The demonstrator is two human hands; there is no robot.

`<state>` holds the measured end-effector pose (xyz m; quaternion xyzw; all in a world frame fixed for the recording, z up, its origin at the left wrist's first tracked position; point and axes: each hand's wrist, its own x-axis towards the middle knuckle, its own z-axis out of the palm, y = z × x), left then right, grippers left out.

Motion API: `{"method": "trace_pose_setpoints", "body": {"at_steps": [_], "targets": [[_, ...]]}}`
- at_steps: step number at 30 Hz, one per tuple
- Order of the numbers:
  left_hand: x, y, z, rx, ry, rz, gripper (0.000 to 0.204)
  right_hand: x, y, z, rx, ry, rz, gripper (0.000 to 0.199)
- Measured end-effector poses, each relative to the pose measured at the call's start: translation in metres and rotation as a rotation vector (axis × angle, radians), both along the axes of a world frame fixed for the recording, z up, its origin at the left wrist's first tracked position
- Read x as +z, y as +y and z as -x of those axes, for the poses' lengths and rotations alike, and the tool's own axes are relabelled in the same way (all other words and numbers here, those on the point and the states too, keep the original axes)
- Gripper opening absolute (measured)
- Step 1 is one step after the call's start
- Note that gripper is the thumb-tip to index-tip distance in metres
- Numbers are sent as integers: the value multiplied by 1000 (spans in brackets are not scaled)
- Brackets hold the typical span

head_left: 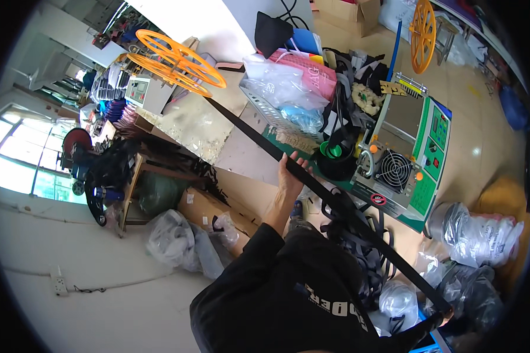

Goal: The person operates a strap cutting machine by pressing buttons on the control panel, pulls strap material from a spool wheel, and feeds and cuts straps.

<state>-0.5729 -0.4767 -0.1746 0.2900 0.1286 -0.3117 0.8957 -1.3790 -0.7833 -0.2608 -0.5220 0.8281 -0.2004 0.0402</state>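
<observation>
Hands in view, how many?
2. Left hand: near the picture's middle, the black strap running across it. Right hand: lower right, by the strap's near end, small and partly hidden. I see no others.

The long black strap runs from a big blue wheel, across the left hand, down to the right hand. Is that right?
Not quite: the wheel is orange, not blue, as the head view shows. The rest is right: the strap is long and black and runs from that big wheel, across the left hand, down to the right hand.
</observation>
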Motion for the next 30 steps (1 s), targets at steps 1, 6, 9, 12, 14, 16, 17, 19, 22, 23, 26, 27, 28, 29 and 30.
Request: {"method": "trace_pose_setpoints", "body": {"at_steps": [1, 6, 9, 12, 14, 16, 17, 19, 22, 23, 26, 27, 28, 29, 30], "targets": [[0, 0, 1, 25, 67, 18, 49, 3, 0, 17, 69, -51, 57, 37], [4, 0, 3, 100, 66, 111, 60, -17, -13, 23, 135, -147, 86, 36], [13, 0, 6, 116, 53, 136, 60, -32, -12, 24, 158, -201, 88, 35], [5, 5, 4, 135, 58, 132, 54, -39, -18, 40, 208, -276, 110, 35], [-11, 16, -3, 151, 110, 156, 49, -14, -42, 63, 297, -373, 168, 34], [3, 0, 7, 97, 0, 69, 44, -52, 17, -13, 245, -206, 16, 36], [6, -4, 5, 84, 11, 73, 41, -54, 26, -8, 225, -332, 87, 34], [11, -6, 6, 69, 4, 45, 34, -71, 25, -15, 60, -488, 98, 32], [3, 13, 2, 52, -76, 115, 29, -87, -20, -33, 187, -1070, -35, 36], [14, 12, 6, 37, -118, 120, 28, -102, -22, -52, -38, -1446, -39, 39], [23, 7, 10, -13, -104, 90, 22, -146, 12, -111, 763, -1001, 339, 35], [20, 1, 10, -97, -109, 186, 21, -152, 21, -118, 760, -1235, 276, 41], [18, -9, 9, -185, -108, 287, 20, -160, 36, -120, 747, -1470, 228, 49], [18, -13, 12, -227, -102, 278, 20, -159, 53, -148, 665, -1566, 213, 50], [19, -11, 16, -222, -105, 254, 19, -147, 68, -193, 598, -1666, 194, 51]]}}
